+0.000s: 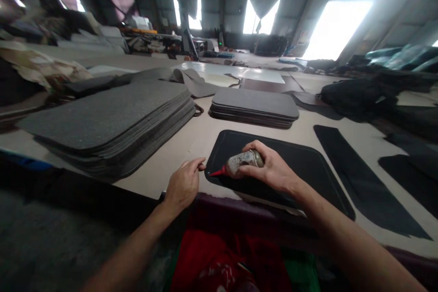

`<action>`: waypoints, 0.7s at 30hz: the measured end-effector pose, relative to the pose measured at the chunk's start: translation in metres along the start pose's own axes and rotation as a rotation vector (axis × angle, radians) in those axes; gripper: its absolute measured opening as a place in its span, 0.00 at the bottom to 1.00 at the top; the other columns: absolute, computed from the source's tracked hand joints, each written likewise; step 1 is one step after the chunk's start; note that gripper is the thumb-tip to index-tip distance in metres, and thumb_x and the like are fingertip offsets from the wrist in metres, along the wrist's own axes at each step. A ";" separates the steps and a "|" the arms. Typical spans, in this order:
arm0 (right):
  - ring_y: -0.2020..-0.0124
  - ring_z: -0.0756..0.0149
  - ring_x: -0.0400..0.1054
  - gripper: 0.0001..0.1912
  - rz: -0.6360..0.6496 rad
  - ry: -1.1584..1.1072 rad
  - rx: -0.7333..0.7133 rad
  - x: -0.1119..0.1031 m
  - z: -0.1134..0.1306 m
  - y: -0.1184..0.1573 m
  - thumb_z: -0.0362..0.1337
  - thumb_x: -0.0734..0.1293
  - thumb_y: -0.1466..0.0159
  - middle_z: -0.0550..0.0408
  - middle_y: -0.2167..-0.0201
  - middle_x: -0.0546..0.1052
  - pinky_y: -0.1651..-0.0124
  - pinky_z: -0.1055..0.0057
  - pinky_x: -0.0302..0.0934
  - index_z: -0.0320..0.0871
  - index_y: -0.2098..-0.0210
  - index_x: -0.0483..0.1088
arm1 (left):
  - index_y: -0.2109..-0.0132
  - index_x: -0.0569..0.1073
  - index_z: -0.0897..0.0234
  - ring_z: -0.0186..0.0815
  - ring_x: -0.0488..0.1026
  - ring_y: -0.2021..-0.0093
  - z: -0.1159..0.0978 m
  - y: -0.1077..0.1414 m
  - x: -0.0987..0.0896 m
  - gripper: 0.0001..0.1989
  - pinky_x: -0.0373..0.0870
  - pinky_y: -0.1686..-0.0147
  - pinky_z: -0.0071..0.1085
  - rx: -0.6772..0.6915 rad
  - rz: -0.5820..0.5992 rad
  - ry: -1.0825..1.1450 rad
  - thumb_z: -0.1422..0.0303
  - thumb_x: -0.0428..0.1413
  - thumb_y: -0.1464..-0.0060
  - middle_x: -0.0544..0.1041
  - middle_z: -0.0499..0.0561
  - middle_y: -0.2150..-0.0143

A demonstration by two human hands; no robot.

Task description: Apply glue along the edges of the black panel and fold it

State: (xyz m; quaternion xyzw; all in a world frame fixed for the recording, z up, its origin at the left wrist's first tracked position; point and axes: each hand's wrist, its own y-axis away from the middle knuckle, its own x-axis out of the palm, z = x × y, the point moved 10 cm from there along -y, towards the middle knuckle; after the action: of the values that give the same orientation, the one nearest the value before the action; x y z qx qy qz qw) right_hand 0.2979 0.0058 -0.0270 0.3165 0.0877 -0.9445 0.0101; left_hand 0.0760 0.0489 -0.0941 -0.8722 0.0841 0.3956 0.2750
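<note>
My right hand [268,164] is wrapped round a glue bottle [241,163] with a grimy label, tipped to the left. Its red pointed nozzle meets the near left corner of a black rounded panel [273,146] that lies flat on the table. A small pale spot shows at the nozzle's tip. Just left of that corner is my left hand [185,185], its fingers curled and pressed together. Whether anything sits between those fingertips is too small to tell.
A tall stack of grey rounded sheets [112,114] stands on the left of the table [178,146]. Behind the panel lies a smaller grey stack [255,105]. On the right are a dark strip [366,178] and another dark piece [410,178]. Dark fabric [356,93] is heaped farther back.
</note>
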 end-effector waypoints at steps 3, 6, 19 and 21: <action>0.66 0.64 0.66 0.23 -0.010 -0.088 0.043 0.001 -0.008 0.000 0.45 0.76 0.47 0.60 0.65 0.73 0.62 0.68 0.60 0.47 0.55 0.70 | 0.39 0.68 0.63 0.42 0.76 0.48 0.002 0.000 0.000 0.20 0.72 0.45 0.41 -0.021 -0.005 0.010 0.69 0.41 0.32 0.81 0.52 0.53; 0.69 0.65 0.64 0.25 -0.061 -0.224 0.115 -0.004 -0.021 0.004 0.46 0.76 0.49 0.61 0.69 0.72 0.66 0.69 0.59 0.46 0.55 0.70 | 0.37 0.65 0.64 0.42 0.75 0.46 0.006 0.001 0.001 0.20 0.70 0.43 0.41 -0.056 -0.002 0.016 0.68 0.41 0.32 0.81 0.52 0.52; 0.71 0.62 0.72 0.12 -0.652 -1.322 0.523 -0.050 -0.105 0.042 0.45 0.61 0.32 0.52 0.69 0.78 0.76 0.72 0.65 0.45 0.60 0.72 | 0.37 0.66 0.64 0.43 0.75 0.46 0.010 0.002 0.002 0.21 0.70 0.43 0.42 -0.056 0.012 -0.004 0.65 0.40 0.31 0.81 0.52 0.51; 0.70 0.62 0.74 0.17 -0.678 -1.408 0.502 -0.062 -0.106 0.045 0.45 0.56 0.29 0.50 0.70 0.79 0.75 0.71 0.67 0.45 0.60 0.73 | 0.38 0.67 0.63 0.42 0.76 0.47 0.010 0.002 0.002 0.21 0.70 0.44 0.41 -0.051 0.009 -0.014 0.65 0.40 0.31 0.81 0.52 0.52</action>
State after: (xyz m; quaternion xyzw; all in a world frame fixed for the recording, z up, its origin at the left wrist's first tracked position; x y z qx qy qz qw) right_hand 0.4141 -0.0224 -0.0798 -0.4013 -0.0622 -0.8652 -0.2942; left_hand 0.0701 0.0527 -0.1024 -0.8758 0.0761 0.4051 0.2513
